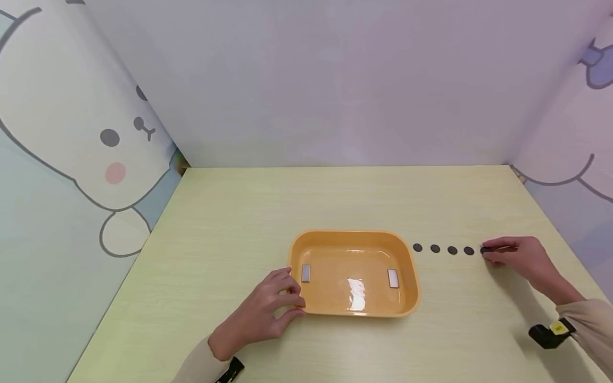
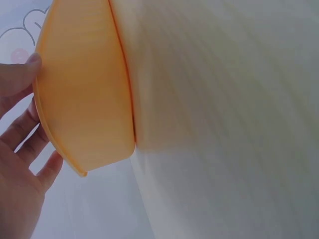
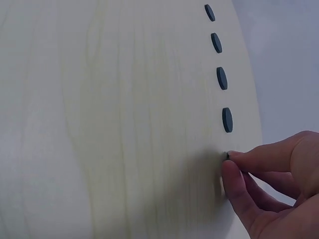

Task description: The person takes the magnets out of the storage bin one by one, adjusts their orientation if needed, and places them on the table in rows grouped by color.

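A shallow orange plastic tray [image 1: 354, 314] with rounded corners sits on the table. My left hand [image 1: 268, 306] holds its left rim near the front corner; in the left wrist view the thumb and fingers [image 2: 20, 74] meet the rim. To the tray's right, several small flat black discs [image 1: 435, 248] lie spaced in a row. At the row's right end my right hand [image 1: 524, 260] pinches another black disc [image 1: 484, 250] between thumb and fingers, low over the table. In the right wrist view the fingertips hide most of that disc.
Two small silvery rectangles [image 1: 393, 279] lie inside the tray, one near each end. The pale wood table [image 1: 230, 213] meets a plain wall [image 1: 335, 96] at the back. Side panels with cartoon drawings [image 1: 115, 138] flank it. Black wrist devices [image 1: 548, 336] show at both sleeves.
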Demonstrator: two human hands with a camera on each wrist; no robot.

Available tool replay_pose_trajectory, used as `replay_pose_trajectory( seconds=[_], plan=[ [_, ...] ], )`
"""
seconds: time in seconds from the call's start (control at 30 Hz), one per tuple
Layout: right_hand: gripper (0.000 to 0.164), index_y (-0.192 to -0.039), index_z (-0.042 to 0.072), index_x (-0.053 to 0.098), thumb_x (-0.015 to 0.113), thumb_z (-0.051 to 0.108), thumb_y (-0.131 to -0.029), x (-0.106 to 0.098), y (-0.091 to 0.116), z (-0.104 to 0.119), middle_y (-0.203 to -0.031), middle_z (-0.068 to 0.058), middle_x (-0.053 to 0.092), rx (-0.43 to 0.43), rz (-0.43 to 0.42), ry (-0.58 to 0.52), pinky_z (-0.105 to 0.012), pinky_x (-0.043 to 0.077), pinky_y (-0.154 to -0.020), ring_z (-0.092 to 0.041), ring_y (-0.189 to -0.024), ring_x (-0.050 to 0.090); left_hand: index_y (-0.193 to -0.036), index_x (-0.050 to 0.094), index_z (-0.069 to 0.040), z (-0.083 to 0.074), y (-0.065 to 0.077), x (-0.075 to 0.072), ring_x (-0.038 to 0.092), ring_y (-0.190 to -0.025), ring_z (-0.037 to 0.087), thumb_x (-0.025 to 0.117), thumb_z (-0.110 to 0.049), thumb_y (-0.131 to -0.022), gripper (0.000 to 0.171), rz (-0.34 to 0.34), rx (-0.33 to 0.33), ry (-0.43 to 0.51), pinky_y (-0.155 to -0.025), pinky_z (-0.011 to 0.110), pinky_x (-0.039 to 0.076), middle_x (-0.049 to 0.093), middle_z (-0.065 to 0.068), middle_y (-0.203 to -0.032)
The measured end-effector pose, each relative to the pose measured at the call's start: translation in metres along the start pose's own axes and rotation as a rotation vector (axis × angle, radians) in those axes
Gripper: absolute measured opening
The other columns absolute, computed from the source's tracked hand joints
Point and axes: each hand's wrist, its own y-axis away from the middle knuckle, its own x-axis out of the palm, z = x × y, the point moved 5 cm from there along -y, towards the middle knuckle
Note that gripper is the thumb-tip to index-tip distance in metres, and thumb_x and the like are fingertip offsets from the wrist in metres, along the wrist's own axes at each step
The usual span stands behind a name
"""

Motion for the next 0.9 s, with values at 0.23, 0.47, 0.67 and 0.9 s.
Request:
replay_pose_trajectory(
  seconds=[0.23,0.47,0.67,0.9],
  plan=[
    [0.039,-0.108,-0.010,0.065,0.072,0.019,-0.083,0.002,-0.001,0.007,-0.078,-0.008,0.069,-0.036,-0.021,0.141,-0.022,0.046,-0.052,-0.008,-0.060,0.060,-0.077,0.068,-0.017,0.000,0.000,0.000,0.052,-0.079,0.009,0.076,-0.014,-0.077,0.008,-0.001,-0.001,-0.003,-0.100,0.050,0.042,0.054,-0.005,-0.085],
    [0.037,-0.106,-0.010,0.065,0.071,0.018,-0.083,0.003,-0.001,0.008,-0.078,-0.008,0.069,-0.037,-0.005,0.172,-0.024,0.045,-0.051,-0.008,-0.060,0.058,-0.077,0.068,-0.017,0.000,0.000,0.000,0.052,-0.080,0.009,0.077,-0.013,-0.076,0.010,0.002,0.000,0.002,-0.100,0.050,0.041,0.054,-0.005,-0.085],
    [0.037,-0.106,-0.010,0.065,0.072,0.018,-0.084,0.003,0.000,0.009,-0.082,-0.010,0.069,-0.041,-0.008,0.166,-0.024,0.047,-0.051,-0.008,-0.061,0.059,-0.077,0.068,-0.017,0.000,0.000,-0.001,0.052,-0.081,0.009,0.077,-0.014,-0.077,0.009,0.008,0.000,-0.004,-0.101,0.049,0.041,0.054,-0.005,-0.085],
    [0.035,-0.107,-0.007,0.065,0.070,0.020,-0.086,0.000,0.002,0.014,-0.083,-0.008,0.066,-0.057,-0.044,0.182,-0.026,0.047,-0.049,-0.006,-0.061,0.054,-0.076,0.068,-0.018,0.001,0.000,-0.001,0.052,-0.081,0.010,0.077,-0.015,-0.077,0.009,0.010,0.000,-0.008,-0.101,0.049,0.041,0.054,-0.005,-0.084]
  ],
)
